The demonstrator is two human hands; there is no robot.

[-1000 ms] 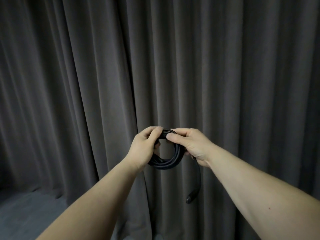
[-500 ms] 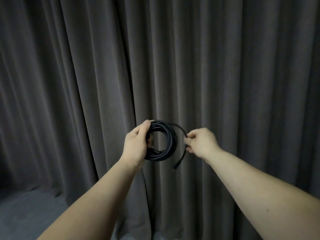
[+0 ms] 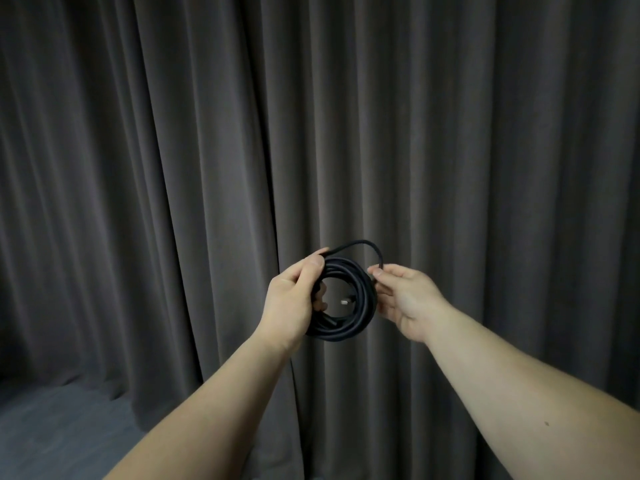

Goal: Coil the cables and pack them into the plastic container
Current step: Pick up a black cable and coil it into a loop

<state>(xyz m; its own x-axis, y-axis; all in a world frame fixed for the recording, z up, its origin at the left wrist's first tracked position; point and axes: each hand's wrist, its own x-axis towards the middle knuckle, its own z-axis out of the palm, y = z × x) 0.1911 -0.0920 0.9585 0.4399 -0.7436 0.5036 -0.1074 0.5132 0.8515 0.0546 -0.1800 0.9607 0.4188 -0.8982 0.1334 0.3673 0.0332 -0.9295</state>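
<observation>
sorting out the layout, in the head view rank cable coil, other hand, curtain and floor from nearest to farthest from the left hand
1. cable coil: gripped by the left hand, on the coil's left side.
2. right hand: just across the coil, pinching the loose end.
3. curtain: hanging behind both hands.
4. floor: low at the left; curtain and floor are hard to rank.

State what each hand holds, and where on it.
Left hand grips the coiled black cable by its left side; right hand pinches the loose last loop.

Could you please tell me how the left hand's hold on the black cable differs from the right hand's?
The left hand wraps the whole black coiled cable, thumb over its top; the right hand only pinches the single loose strand. The left hand shows its back, the right hand its palm. Both hold the same cable.
</observation>
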